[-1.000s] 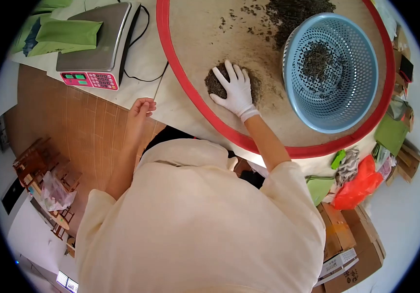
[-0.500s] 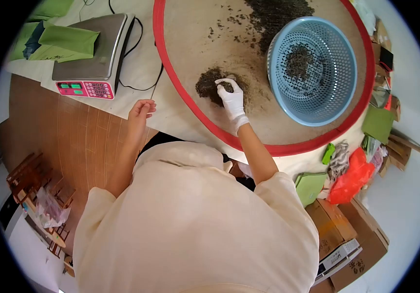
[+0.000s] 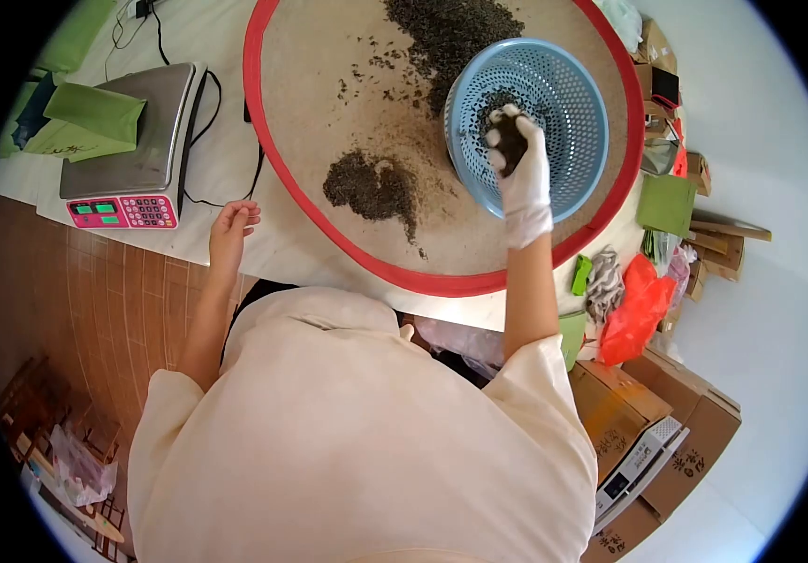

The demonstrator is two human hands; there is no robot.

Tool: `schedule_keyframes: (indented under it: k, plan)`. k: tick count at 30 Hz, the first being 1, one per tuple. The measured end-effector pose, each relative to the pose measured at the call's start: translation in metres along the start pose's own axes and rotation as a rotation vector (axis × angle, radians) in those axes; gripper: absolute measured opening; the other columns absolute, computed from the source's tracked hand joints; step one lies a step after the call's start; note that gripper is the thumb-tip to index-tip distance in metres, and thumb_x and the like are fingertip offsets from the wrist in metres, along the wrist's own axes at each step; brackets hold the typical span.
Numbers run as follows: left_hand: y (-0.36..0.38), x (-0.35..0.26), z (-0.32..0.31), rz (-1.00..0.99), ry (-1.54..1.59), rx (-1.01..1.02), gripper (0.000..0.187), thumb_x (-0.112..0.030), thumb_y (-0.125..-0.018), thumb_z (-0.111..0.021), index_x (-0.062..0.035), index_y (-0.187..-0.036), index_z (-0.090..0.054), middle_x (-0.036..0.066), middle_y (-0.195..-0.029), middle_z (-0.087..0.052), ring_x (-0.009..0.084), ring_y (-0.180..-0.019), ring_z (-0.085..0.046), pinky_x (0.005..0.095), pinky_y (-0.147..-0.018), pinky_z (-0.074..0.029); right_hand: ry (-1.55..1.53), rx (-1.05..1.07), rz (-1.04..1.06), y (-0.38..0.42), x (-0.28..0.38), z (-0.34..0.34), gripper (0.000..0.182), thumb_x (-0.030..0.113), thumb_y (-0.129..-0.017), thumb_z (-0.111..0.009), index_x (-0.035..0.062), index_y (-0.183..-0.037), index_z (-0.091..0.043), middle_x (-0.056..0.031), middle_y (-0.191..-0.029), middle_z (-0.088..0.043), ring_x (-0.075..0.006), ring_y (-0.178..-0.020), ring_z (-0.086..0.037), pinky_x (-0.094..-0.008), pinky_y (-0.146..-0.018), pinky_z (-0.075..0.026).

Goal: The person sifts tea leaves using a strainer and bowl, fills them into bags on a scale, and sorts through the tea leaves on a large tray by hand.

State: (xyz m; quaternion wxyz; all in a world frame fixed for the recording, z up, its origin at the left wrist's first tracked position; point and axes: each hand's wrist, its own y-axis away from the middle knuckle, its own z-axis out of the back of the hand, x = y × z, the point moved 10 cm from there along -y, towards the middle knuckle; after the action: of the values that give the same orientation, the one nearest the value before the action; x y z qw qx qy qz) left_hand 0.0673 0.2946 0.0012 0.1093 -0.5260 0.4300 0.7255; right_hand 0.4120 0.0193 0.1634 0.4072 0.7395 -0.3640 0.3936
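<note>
My right hand (image 3: 524, 174), in a white glove, is over the blue perforated basket (image 3: 595, 122), palm turned up and fingers curled round a clump of dark loose leaves (image 3: 509, 145). More dark bits lie at the basket's bottom. Bare and empty, my left hand (image 3: 233, 230) is by the table edge, its fingers slightly bent and apart. Left of the basket, a small dark leaf pile (image 3: 366, 186) rests on the round red-rimmed tray (image 3: 329, 239). A larger pile (image 3: 451, 38) spreads at the tray's far side.
A scale (image 3: 132, 141) with a pink keypad carries a green bag (image 3: 94, 117) at the left. Black cables run between scale and tray. At the right are a red plastic bag (image 3: 637, 314), a grey cloth (image 3: 604, 286) and cardboard boxes (image 3: 615, 403).
My right hand has moved right, from the small pile to over the basket, and turned palm up with leaves in it. The view has shifted; my left hand stays by the table edge.
</note>
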Motion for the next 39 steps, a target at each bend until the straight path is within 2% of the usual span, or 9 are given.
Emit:
schedule_keyframes:
  k: [2,5,14,17,20,23,30,33,39]
  plan:
    - [-0.003,0.005,0.001,0.002,0.008,0.017,0.021,-0.02,-0.096,-0.046,-0.0081,-0.105,-0.061,0.001,-0.097,-0.065,0.0099,-0.088,-0.059,0.0244,-0.077,-0.045,0.313,-0.002,-0.017,-0.034,-0.01,0.039,0.045,0.022,-0.091,-0.052,0.0016,-0.131,-0.046,-0.0103,-0.105,-0.061,-0.0154,-0.086,-0.058,-0.0266,-0.072,-0.049]
    - [0.001,0.001,0.002,0.005,0.002,0.018,0.02,-0.02,-0.096,-0.047,-0.0081,-0.104,-0.061,0.001,-0.096,-0.065,0.0094,-0.087,-0.059,0.0239,-0.077,-0.045,1.076,-0.159,0.073,-0.052,-0.011,0.086,0.065,0.031,-0.089,-0.054,-0.0039,-0.14,-0.032,-0.0226,-0.143,-0.036,-0.0323,-0.133,-0.033,-0.0356,-0.11,-0.025]
    - [0.003,0.019,0.02,0.047,0.019,-0.027,0.019,-0.02,-0.097,-0.047,-0.0081,-0.103,-0.061,0.002,-0.098,-0.065,0.0091,-0.088,-0.058,0.0238,-0.077,-0.044,1.133,-0.327,0.799,0.11,0.019,0.001,0.025,-0.004,-0.086,-0.051,0.0039,-0.105,-0.064,-0.0101,-0.105,-0.065,-0.0249,-0.099,-0.059,-0.0351,-0.09,-0.045]
    - [0.005,0.016,0.021,0.047,-0.01,-0.023,0.02,-0.02,-0.097,-0.047,-0.0081,-0.103,-0.061,0.002,-0.098,-0.065,0.0096,-0.088,-0.059,0.024,-0.077,-0.044,1.305,-0.053,0.701,0.13,-0.062,-0.008,0.036,0.003,-0.079,-0.059,0.0065,-0.115,-0.061,-0.0108,-0.109,-0.063,-0.0284,-0.102,-0.058,-0.0387,-0.093,-0.044]
    - [0.007,0.018,0.024,0.081,-0.029,-0.022,0.02,-0.02,-0.097,-0.047,-0.0079,-0.103,-0.061,0.003,-0.098,-0.065,0.0104,-0.089,-0.059,0.0245,-0.079,-0.044,1.415,-0.024,0.398,0.11,-0.148,0.037,0.085,0.03,-0.073,-0.074,0.0033,-0.141,-0.031,-0.0266,-0.14,-0.034,-0.0419,-0.129,-0.033,-0.0458,-0.107,-0.028]
    - [0.012,0.021,0.035,0.086,-0.047,-0.04,0.02,-0.02,-0.097,-0.046,-0.008,-0.103,-0.061,0.003,-0.099,-0.065,0.011,-0.09,-0.06,0.0251,-0.08,-0.044,1.501,0.089,0.338,0.086,-0.196,0.038,0.109,0.047,-0.063,-0.078,0.0012,-0.144,-0.02,-0.0319,-0.144,-0.022,-0.0476,-0.132,-0.023,-0.0525,-0.11,-0.019]
    - [0.032,0.029,0.065,0.135,-0.064,-0.122,0.02,-0.02,-0.097,-0.046,-0.0078,-0.104,-0.061,0.003,-0.099,-0.065,0.0115,-0.091,-0.06,0.0258,-0.079,-0.044,1.331,0.317,0.465,0.025,-0.213,-0.068,0.114,0.046,-0.058,-0.081,0.0024,-0.144,-0.021,-0.0284,-0.146,-0.021,-0.0447,-0.134,-0.021,-0.0545,-0.111,-0.016]
    - [0.045,0.022,0.069,0.159,-0.07,-0.18,0.02,-0.019,-0.097,-0.046,-0.007,-0.104,-0.06,0.003,-0.099,-0.064,0.0112,-0.09,-0.059,0.0253,-0.079,-0.044,1.39,0.473,0.583,0.02,-0.22,-0.109,0.087,0.046,-0.063,-0.076,0.0222,-0.139,-0.041,-0.022,-0.144,-0.028,-0.0414,-0.131,-0.028,-0.0572,-0.107,-0.021]
    - [0.054,0.026,0.073,0.15,0.002,-0.216,0.019,-0.017,-0.097,-0.046,-0.0058,-0.105,-0.06,0.004,-0.099,-0.064,0.0109,-0.09,-0.059,0.0233,-0.08,-0.044,1.456,0.583,0.751,0.013,-0.253,-0.129,0.049,0.035,-0.075,-0.067,0.0203,-0.121,-0.057,-0.0103,-0.121,-0.052,-0.031,-0.106,-0.05,-0.0453,-0.087,-0.042]
